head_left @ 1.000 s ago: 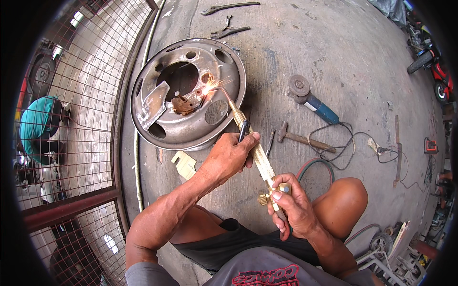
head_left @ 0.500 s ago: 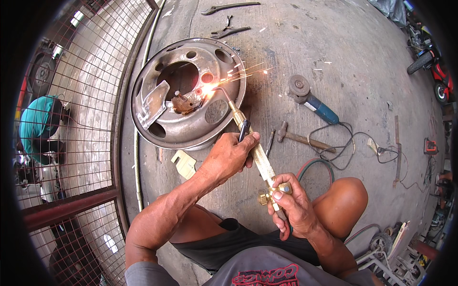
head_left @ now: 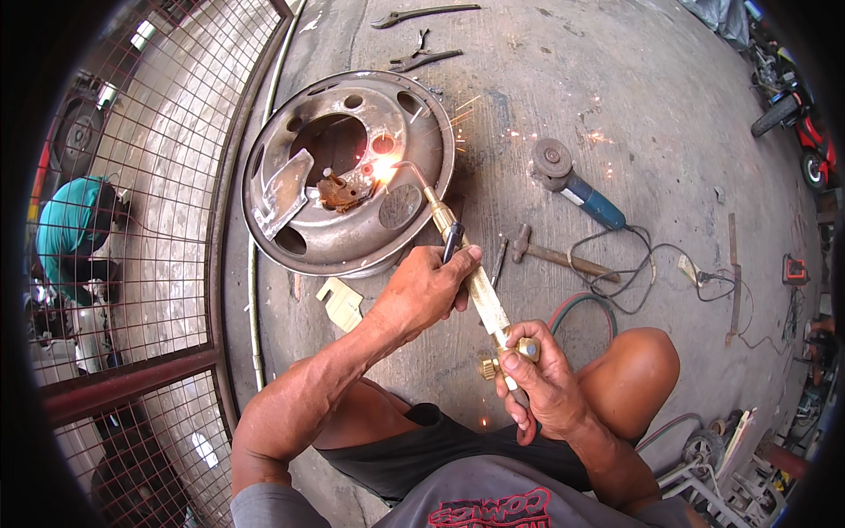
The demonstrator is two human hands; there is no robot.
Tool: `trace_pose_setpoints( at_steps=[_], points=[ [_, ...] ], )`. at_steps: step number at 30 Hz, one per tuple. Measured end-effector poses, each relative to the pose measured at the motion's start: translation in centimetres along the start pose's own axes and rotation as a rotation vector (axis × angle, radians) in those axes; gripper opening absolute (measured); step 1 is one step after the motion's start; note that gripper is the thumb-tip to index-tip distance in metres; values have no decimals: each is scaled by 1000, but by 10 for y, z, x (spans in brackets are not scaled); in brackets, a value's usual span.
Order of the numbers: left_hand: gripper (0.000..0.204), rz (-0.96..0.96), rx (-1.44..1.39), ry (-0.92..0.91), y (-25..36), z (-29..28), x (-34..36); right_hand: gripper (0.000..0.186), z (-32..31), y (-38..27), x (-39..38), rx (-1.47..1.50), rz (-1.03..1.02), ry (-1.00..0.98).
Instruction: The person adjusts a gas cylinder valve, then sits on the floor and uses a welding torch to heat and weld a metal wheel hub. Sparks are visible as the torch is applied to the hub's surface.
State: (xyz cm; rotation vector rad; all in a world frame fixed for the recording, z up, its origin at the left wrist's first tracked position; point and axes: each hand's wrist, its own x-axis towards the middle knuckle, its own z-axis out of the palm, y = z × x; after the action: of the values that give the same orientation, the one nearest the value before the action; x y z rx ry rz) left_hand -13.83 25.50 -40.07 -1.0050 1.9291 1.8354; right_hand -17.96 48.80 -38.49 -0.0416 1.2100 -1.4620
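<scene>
A steel wheel rim [head_left: 264, 211] lies flat on the concrete floor in front of me. A brass cutting torch [head_left: 480, 286] runs from my hands to the rim, and its bent tip burns bright at a rusty piece [head_left: 345, 189] inside the rim, throwing sparks to the right. My left hand [head_left: 422, 290] grips the torch's middle, by its black lever. My right hand [head_left: 541, 383] holds the rear end at the brass valves. A flat metal plate [head_left: 283, 192] leans inside the rim.
An angle grinder [head_left: 576, 185] with blue body and a hammer [head_left: 546, 253] lie to the right, with cables [head_left: 634, 273] and hoses [head_left: 576, 304]. Pliers [head_left: 422, 58] lie beyond the rim. A red mesh fence [head_left: 132, 264] stands left, with a person in teal [head_left: 70, 238] behind it.
The spray of sparks has spread further right across the floor. Both hands and the torch stay in about the same place.
</scene>
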Motion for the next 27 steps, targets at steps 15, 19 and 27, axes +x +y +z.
trace_pose_setpoints(
  at_steps=[15,19,27],
  points=[
    [53,-2,5,14,0,0,3,26,2,-1,2,-9,-6,8],
    [53,4,0,15,0,0,2,26,2,0,3,-16,-14,9],
    [53,3,-14,15,1,-1,1,26,3,-1,3,-23,-2,19]
  ],
)
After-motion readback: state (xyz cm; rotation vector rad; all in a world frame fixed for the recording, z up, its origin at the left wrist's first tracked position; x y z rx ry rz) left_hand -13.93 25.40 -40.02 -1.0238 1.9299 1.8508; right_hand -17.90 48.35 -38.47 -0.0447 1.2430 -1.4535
